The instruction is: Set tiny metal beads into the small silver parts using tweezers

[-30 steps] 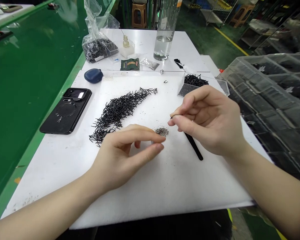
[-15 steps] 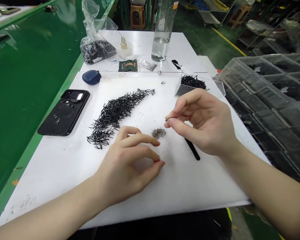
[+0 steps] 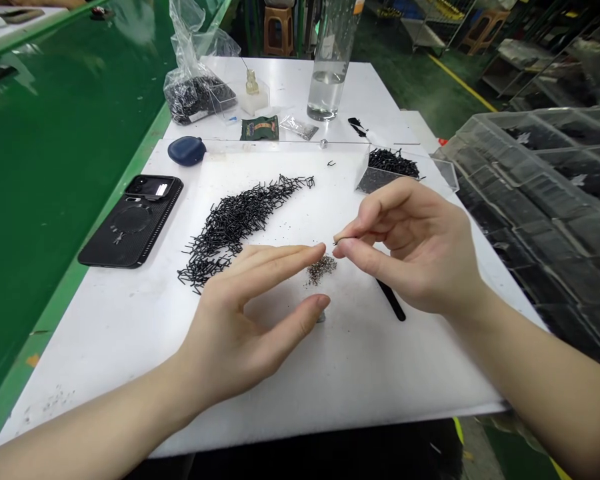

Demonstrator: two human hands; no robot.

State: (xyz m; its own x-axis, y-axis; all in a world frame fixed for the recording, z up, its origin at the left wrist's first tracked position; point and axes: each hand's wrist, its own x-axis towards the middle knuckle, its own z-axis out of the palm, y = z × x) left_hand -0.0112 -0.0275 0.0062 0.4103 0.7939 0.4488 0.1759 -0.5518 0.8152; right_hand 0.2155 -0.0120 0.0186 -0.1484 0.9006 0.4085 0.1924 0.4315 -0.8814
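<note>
Head view: right hand (image 3: 415, 250) pinches a thin dark part (image 3: 337, 242) over the worktop (image 3: 105, 313); left hand (image 3: 245, 310), thumb and fingers parted, is beside the metallic granule pile (image 3: 322, 268). Weak fingertip pressure could drop the part; left-hand contact could scatter the pile.

Matt and glossy finishes about a smooth, foam-like mat (image 3: 370, 373)
Bent pieces (image 3: 240, 217), dull and plastic-looking; grains (image 3: 322, 268), metallic-looking, glinting; phone case (image 3: 130, 227), matt, finely textured; bag (image 3: 187, 70), crinkled, shiny clear plastic; bottle (image 3: 326, 93), smooth, transparent; box (image 3: 374, 180), clear plastic
</note>
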